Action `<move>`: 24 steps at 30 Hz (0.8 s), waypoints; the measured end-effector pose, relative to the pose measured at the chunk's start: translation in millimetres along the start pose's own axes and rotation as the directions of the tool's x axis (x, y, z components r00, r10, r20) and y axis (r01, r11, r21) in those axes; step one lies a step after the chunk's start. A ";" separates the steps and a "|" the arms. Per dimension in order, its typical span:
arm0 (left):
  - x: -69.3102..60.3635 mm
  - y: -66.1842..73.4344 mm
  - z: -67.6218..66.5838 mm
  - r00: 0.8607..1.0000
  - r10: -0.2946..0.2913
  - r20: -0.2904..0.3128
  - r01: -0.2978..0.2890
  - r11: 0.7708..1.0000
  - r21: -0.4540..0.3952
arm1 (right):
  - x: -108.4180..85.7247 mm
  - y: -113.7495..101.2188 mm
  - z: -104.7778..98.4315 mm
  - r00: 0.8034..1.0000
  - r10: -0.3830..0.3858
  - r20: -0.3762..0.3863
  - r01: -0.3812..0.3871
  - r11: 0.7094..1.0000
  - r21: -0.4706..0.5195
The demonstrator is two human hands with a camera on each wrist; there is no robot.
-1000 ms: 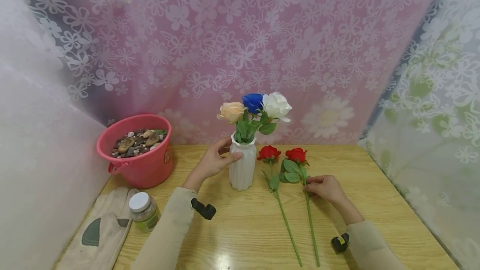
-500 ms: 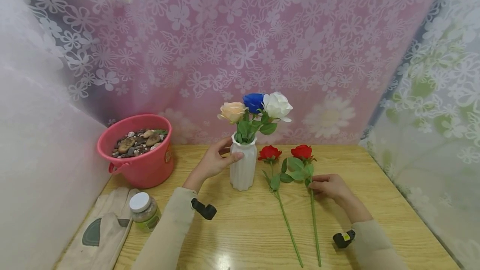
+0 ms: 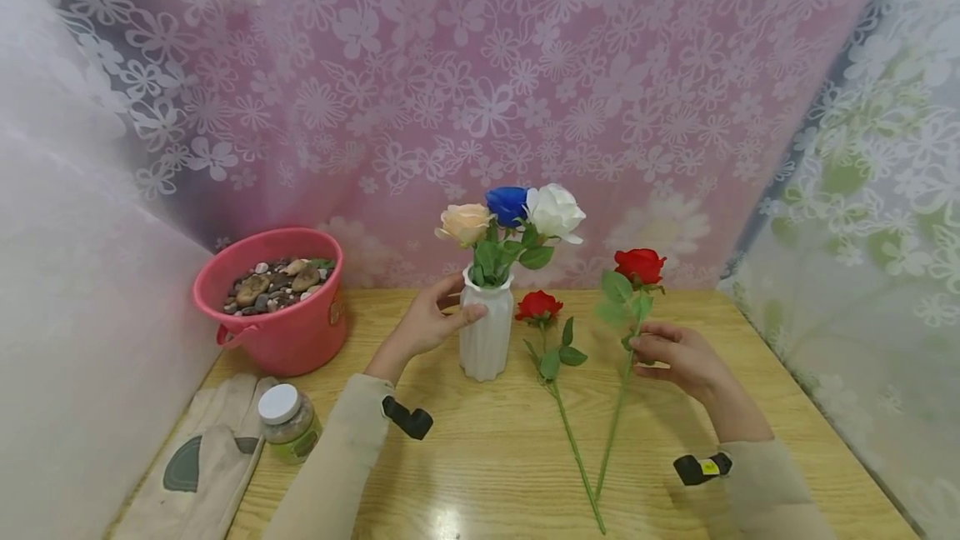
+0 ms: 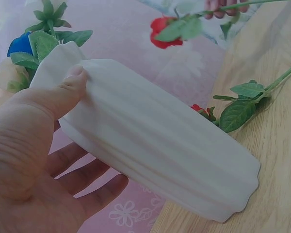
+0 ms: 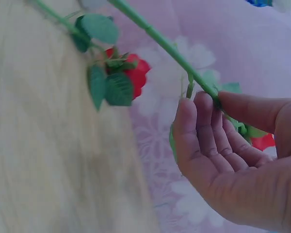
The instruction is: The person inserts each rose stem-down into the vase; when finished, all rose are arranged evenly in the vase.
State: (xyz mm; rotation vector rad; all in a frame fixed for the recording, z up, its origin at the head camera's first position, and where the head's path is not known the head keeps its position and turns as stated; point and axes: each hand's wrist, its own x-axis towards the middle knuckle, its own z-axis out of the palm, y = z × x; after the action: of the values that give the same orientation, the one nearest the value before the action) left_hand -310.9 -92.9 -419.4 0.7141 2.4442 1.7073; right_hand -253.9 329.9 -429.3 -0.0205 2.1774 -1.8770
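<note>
A white ribbed vase (image 3: 486, 336) stands upright on the table, holding a peach rose (image 3: 465, 224), a blue rose (image 3: 506, 205) and a white rose (image 3: 554, 212). My left hand (image 3: 429, 322) grips the vase near its neck, thumb on the front; in the left wrist view the thumb lies across the vase (image 4: 155, 131). Between thumb and fingers, my right hand (image 3: 684, 361) pinches the green stem (image 5: 160, 41) of a red rose (image 3: 640, 266), its head raised. Another red rose (image 3: 538, 307) lies on the table between the vase and the held stem.
At the left stand a pink bucket (image 3: 303, 348) of stones and a jar (image 3: 288, 425) with a white lid. Beige gloves (image 3: 202, 461) lie at the table's left edge. A flowered curtain (image 3: 450, 107) hangs behind the table (image 3: 465, 473).
My right hand has moved right and raised the head of its red rose off the table, while the stem's lower end has swung left. The left hand and vase have stayed put.
</note>
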 end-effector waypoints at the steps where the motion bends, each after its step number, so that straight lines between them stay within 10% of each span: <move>1: -0.2 0.4 0.1 1.000 -0.002 0.001 0.002 1.000 -0.001 | -0.8 -2.2 -0.1 1.000 -0.011 0.001 0.011 1.000 0.013; 11: 0.3 0.0 0.2 1.000 -0.013 -0.002 0.013 1.000 0.009 | -8.0 -26.1 4.7 0.987 -0.143 -0.073 0.154 0.973 0.171; 24: -0.4 0.5 0.6 1.000 0.006 -0.001 -0.006 1.000 0.008 | -7.3 -58.3 27.6 0.884 -0.432 -0.178 0.467 0.795 0.388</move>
State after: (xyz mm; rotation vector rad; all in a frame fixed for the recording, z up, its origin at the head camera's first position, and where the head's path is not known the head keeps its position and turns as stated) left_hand -310.3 -92.4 -419.2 0.7227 2.4539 1.7017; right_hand -250.4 295.0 -374.7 -0.4253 1.8747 -2.6264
